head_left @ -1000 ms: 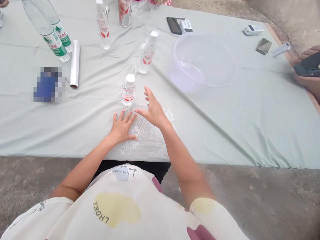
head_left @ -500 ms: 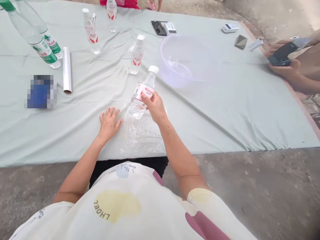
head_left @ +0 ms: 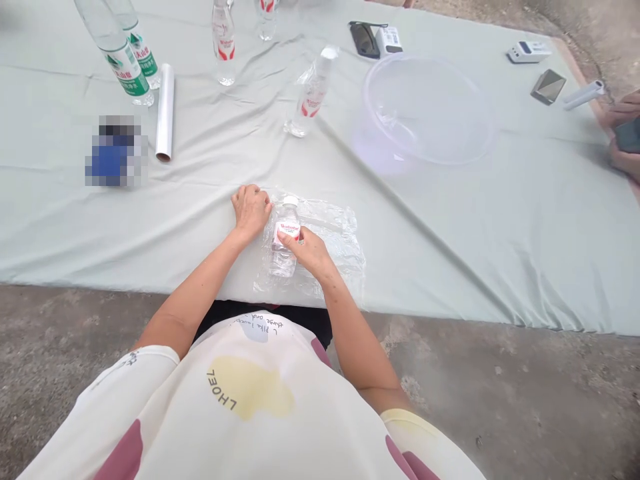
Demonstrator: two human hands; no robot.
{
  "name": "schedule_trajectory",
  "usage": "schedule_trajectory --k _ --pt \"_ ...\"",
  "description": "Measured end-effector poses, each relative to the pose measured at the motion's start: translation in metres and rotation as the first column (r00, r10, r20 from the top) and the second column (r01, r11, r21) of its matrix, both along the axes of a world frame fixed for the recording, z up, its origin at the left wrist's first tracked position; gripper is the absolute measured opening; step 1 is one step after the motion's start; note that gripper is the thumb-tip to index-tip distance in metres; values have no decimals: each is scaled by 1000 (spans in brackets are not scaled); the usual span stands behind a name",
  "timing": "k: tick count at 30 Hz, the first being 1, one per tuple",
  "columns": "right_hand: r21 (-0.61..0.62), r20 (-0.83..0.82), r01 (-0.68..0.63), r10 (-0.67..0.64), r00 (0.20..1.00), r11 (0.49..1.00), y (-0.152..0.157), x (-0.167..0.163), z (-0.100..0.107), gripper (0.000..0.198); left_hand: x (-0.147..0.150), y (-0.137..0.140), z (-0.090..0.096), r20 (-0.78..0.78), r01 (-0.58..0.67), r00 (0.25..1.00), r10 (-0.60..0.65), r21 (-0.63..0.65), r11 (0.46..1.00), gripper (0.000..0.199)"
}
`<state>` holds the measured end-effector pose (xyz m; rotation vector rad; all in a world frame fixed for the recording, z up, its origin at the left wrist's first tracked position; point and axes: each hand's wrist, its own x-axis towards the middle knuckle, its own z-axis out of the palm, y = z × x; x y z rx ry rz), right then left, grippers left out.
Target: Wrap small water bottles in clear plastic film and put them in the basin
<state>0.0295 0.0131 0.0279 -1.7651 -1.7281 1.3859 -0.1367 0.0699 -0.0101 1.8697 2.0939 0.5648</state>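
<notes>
A small water bottle [head_left: 284, 257] with a white cap and a red-and-white label rests on a crinkled sheet of clear plastic film [head_left: 335, 250] at the table's near edge. My right hand [head_left: 313, 255] is closed around the bottle's right side, thumb across the label. To its left, my left hand [head_left: 251, 212] has its fingers bent and drawn together at the film's upper left edge, close to the bottle's cap. Farther back stands another small bottle [head_left: 311, 97], with clear film around its upper part.
Left lie a film roll [head_left: 165, 113] and a blurred blue item [head_left: 113, 160]. Large bottles [head_left: 125, 73] and a small bottle [head_left: 224, 50] stand behind. A translucent basin [head_left: 430, 160] is right of centre; small boxes [head_left: 547, 87] lie beyond. Another person's hand [head_left: 625, 157] holds a dark device.
My right hand has brought the bottle down and nearer to me, onto the film. The left hand has moved to the film's edge, its spread fingers now curled. The view has shifted.
</notes>
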Motion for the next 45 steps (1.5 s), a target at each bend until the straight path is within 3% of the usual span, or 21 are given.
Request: schedule_trajectory --k 5,9,13,15,18,21,23,25,29,32,34,36,40,45 --pt "41 213 -31 21 977 999 4 -8 -1 53 -2 2 0 46 -10 999 10 1 1000 11" --pt "113 466 -77 15 885 991 1 -12 1 59 -3 4 3 241 19 970 -9 -38 999 11" --pt "96 452 -105 50 890 990 -5 -7 -7 67 -7 -4 6 520 28 854 26 -96 995 12" --pt "94 420 -100 51 906 991 -7 -2 -13 71 -11 -17 10 565 -2 823 61 -106 994 19" --pt "111 371 -104 56 927 988 -4 7 -13 72 -19 -51 15 447 -67 887 113 -117 991 27" --pt "254 333 -85 -5 943 964 15 12 -1 66 -24 -94 21 215 -48 972 90 -196 979 21" --pt "398 343 -141 -4 939 906 38 9 11 51 -23 -120 23 60 -14 998 34 -305 952 21" --pt "470 421 -299 87 903 830 64 -2 19 40 -19 -139 24 -44 7 999 -26 -377 926 24" --pt "310 640 -640 344 687 703 106 -38 22 54 -3 -155 22 -133 54 983 -124 -437 898 27" --pt "160 696 -740 457 554 654 117 -55 20 42 6 -158 19 -144 103 972 -183 -439 893 14" --pt "171 678 -731 459 574 661 116 -53 21 34 9 -160 16 -111 128 976 -190 -414 901 13" --pt "239 632 -684 425 649 690 111 -41 24 34 9 -163 15 -33 133 988 -154 -351 927 14" --pt "357 478 -559 368 797 748 100 -7 23 36 8 -171 12 158 155 978 -139 -94 983 13" --pt "470 181 -339 287 941 815 90 23 -5 33 15 -170 6 163 271 942 -292 138 953 19"
